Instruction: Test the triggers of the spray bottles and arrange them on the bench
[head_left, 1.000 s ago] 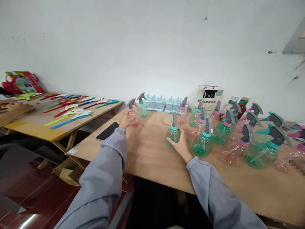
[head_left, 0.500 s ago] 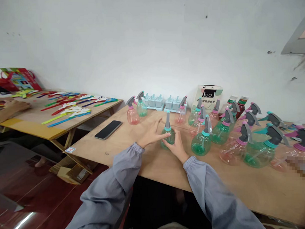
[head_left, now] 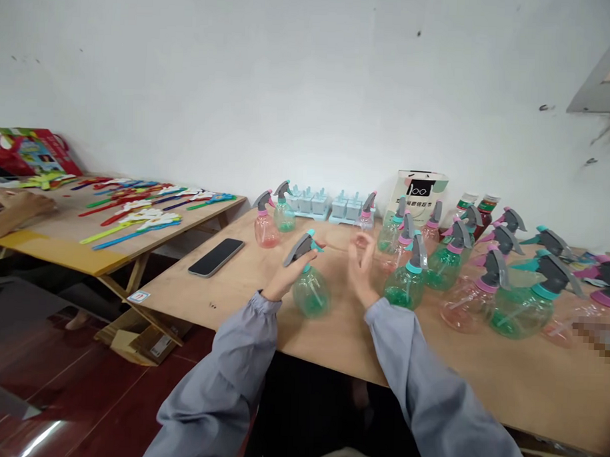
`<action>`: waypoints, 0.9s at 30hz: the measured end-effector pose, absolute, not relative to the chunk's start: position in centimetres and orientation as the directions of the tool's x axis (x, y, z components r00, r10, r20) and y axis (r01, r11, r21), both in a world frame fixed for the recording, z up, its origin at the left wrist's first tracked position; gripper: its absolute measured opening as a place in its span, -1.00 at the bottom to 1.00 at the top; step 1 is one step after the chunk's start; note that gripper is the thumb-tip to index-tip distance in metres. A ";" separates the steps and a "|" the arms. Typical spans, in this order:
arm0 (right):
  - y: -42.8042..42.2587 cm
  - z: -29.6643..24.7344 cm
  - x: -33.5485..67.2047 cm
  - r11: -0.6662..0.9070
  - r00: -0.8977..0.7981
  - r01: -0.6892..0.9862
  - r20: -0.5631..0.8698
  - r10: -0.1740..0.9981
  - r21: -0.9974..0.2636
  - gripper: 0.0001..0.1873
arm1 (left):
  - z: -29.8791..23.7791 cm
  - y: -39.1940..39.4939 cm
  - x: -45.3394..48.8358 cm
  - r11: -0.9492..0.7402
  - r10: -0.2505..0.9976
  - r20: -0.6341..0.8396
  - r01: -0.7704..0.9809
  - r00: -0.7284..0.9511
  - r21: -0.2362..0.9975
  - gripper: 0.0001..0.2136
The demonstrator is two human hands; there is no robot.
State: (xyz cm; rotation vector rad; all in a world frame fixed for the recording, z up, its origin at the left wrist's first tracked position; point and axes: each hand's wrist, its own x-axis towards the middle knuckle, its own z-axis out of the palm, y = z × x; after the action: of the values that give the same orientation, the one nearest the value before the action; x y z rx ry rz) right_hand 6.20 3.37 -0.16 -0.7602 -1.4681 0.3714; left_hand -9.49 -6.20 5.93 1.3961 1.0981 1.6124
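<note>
My left hand [head_left: 289, 273] grips the neck of a green spray bottle [head_left: 311, 292] with a grey trigger and teal collar, held tilted just above the plywood table [head_left: 301, 335]. My right hand [head_left: 361, 265] hovers beside it, fingers spread and holding nothing. Close to the right of that hand stands another green spray bottle [head_left: 406, 285]. A pink spray bottle [head_left: 265, 228] stands upright at the table's far left, with a second green one [head_left: 284, 213] behind it.
Several green and pink spray bottles [head_left: 513, 289] crowd the right half. A black phone [head_left: 216, 257] lies at the left edge. Pale blue moulds [head_left: 330, 206] and a white box [head_left: 420, 192] stand by the wall. Another person's hand [head_left: 15, 205] rests on a side table with coloured sticks [head_left: 135, 216].
My left hand left the pink bottle, came across and took the green bottle by its neck, lifting and tilting it towards me. My right hand let go of it and opened.
</note>
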 end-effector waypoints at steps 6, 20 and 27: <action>14.3 1.8 4.4 0.468 0.484 0.297 0.554 0.677 -0.832 -0.27 | 5.8 -7.3 -11.2 -0.287 0.958 0.275 -0.231 -0.083 0.930 -0.77; 15.7 -3.4 4.6 0.363 0.380 0.425 0.527 0.760 -0.829 -0.01 | 5.5 -7.3 -11.4 -0.187 0.974 0.225 -0.441 0.035 0.878 -0.79; 8.9 -4.7 7.0 0.472 0.246 0.262 0.531 0.811 -0.842 -0.01 | 6.9 -7.0 -10.3 -0.263 0.958 0.287 -0.427 -0.008 0.865 -0.86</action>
State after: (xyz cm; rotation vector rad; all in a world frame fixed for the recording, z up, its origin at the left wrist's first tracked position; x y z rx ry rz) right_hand 7.04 8.93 -4.65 -1.0652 -1.3132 0.4925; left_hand -10.26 -7.04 6.89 1.0945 0.6882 1.5457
